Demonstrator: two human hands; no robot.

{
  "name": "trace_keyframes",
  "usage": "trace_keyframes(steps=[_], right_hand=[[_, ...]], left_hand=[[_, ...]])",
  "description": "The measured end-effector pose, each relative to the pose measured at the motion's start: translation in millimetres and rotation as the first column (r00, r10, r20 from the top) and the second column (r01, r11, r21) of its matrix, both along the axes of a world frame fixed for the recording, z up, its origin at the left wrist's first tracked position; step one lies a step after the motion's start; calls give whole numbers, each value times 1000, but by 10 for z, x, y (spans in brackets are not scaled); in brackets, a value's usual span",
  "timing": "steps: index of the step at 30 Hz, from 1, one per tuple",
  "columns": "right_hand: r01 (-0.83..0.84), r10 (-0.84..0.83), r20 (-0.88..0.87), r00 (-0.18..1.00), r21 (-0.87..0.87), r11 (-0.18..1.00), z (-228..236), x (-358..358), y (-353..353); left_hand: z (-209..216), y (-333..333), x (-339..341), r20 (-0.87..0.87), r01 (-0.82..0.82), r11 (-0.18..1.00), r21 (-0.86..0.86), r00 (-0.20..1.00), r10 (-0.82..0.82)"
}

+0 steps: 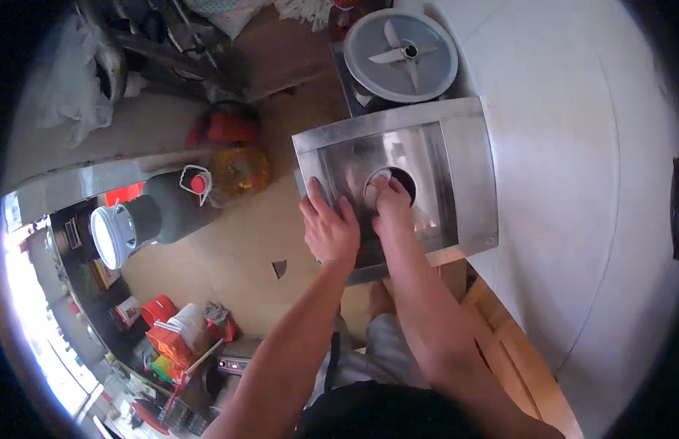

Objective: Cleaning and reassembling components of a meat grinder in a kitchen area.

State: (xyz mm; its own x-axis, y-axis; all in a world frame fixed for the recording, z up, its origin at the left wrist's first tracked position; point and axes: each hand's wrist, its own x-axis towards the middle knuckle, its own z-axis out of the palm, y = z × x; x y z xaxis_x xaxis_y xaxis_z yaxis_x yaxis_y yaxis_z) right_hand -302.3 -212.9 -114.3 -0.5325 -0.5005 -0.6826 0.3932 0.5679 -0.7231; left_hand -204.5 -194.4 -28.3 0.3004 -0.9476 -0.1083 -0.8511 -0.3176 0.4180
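Near the centre of the view, a shiny metal box (469, 175) stands with its sunken top facing up, a round hole (406, 181) in the middle of it. Taking that hole as the centre of a clock, the person's left hand (332, 230) lies at eight o'clock, over the left side of the box, its fingers loosely spread and closed around nothing. The right hand (393, 206) comes up from six o'clock, fingers bent and gathered at the hole. Something pale shows at its fingertips; whether the fingers have hold of it cannot be told.

At twelve o'clock, just beyond the box, is a round grey disc (361, 67) with pale blades around a hub. A broad white surface (559, 161) stretches away at three o'clock, and brown wooden boards (511, 358) lie towards five.

Well apart, at nine o'clock, are a red cap (199, 184) with a white handle around it and, farther out, a white lid (108, 238). Towards eight, a red bucket (159, 309) sits beside an orange basket (170, 344). Around ten o'clock hangs a clear plastic bag (72, 95).
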Motion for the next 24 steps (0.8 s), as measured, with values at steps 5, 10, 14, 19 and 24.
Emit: trace_keyframes(steps=[5, 10, 14, 19, 24], right_hand=[[-159, 161, -279, 947, 29, 987, -367, -90, -10], [-419, 590, -525, 614, 417, 807, 121, -112, -278], [-533, 699, -529, 482, 456, 713, 167, -283, -10], [-575, 755, -483, 443, 493, 653, 561, -258, 105], [-242, 17, -620, 785, -282, 928, 516, -563, -32]], left_hand=[[69, -43, -53, -10, -2, 1000, 31, 1000, 2], [31, -37, 24, 11, -15, 997, 69, 1000, 15], [41, -55, -39, -8, -13, 998, 61, 1000, 13], [27, -45, 42, -22, -14, 999, 29, 1000, 15], [8, -66, 35, -52, -15, 998, 57, 999, 18]])
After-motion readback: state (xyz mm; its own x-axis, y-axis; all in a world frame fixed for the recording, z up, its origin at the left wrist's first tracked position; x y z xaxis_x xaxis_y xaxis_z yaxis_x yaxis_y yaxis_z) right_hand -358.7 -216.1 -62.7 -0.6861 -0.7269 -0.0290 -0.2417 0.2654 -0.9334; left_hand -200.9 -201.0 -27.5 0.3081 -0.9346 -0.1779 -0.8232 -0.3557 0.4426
